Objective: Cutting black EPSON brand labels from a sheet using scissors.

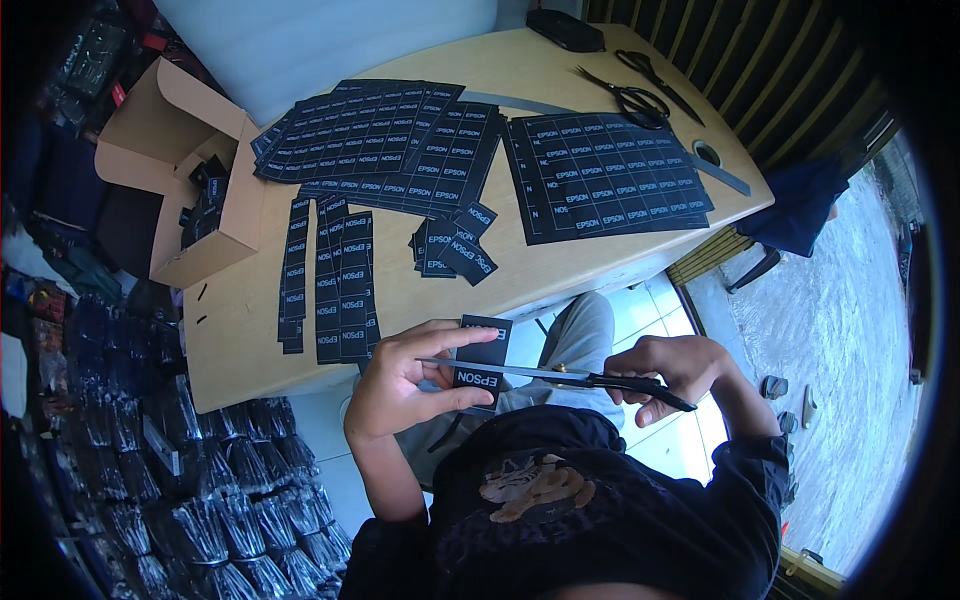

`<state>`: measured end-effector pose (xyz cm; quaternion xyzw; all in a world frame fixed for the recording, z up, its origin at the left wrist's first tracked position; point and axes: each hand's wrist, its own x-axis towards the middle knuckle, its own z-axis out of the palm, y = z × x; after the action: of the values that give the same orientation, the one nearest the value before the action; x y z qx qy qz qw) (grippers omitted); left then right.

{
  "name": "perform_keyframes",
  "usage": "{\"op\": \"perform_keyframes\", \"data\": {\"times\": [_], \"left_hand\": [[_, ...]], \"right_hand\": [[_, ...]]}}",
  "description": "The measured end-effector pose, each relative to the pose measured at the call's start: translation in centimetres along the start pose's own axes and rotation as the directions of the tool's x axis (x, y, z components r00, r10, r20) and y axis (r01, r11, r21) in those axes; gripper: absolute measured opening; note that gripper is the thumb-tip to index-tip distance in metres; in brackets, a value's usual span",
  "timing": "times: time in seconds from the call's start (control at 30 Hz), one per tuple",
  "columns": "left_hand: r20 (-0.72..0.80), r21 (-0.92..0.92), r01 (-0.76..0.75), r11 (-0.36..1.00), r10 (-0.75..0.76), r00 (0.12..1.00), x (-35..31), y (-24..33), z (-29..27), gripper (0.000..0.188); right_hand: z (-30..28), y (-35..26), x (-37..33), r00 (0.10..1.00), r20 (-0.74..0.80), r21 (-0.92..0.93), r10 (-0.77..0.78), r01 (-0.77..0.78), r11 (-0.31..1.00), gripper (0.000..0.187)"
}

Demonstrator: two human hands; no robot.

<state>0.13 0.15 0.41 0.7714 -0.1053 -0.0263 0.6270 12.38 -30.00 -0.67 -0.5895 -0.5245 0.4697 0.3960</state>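
My left hand (400,378) pinches a short strip of black labels (482,352) with pale print, fingers at its upper end and thumb near its lower end. In my right hand (672,368) is a pair of scissors (575,378) with black handles. Their long blades point left and lie across the strip, reaching my left fingers; I cannot tell whether the strip is cut through. Both hands are above my lap, just off the table's near edge. On the table ahead lie a small pile of cut labels (455,245) and several longer strips (342,280).
Stacked black printed sheets (370,130) and more sheets (605,175) cover much of the wooden table (235,345). An opened cardboard box (215,120) at left holds loose labels. Other scissors (638,103), a tape roll (707,153) and a black pouch (565,30) lie far right.
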Motion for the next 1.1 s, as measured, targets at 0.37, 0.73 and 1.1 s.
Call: {"op": "perform_keyframes", "data": {"times": [0.37, 0.73, 1.1], "left_hand": [[0.000, -0.014, 0.025, 1.000, -0.025, 1.000, -0.05, -0.03, -0.02, 0.054], [-0.022, -0.037, 0.018, 0.999, -0.019, 1.000, -0.19, -0.27, 0.04, 0.058], [-0.016, -0.049, 0.000, 0.999, -0.001, 1.000, -0.25, -0.40, 0.03, 0.060]], "right_hand": [[0.01, 0.71, -0.26, 1.000, 0.029, -0.002, -0.006, 0.006, 1.000, 0.049], [0.24, 0.32, -0.05, 0.999, -0.010, -0.012, -0.030, 0.030, 0.999, 0.052], [0.07, 0.50, -0.24, 1.000, 0.010, 0.011, -0.003, 0.003, 1.000, 0.045]]}}
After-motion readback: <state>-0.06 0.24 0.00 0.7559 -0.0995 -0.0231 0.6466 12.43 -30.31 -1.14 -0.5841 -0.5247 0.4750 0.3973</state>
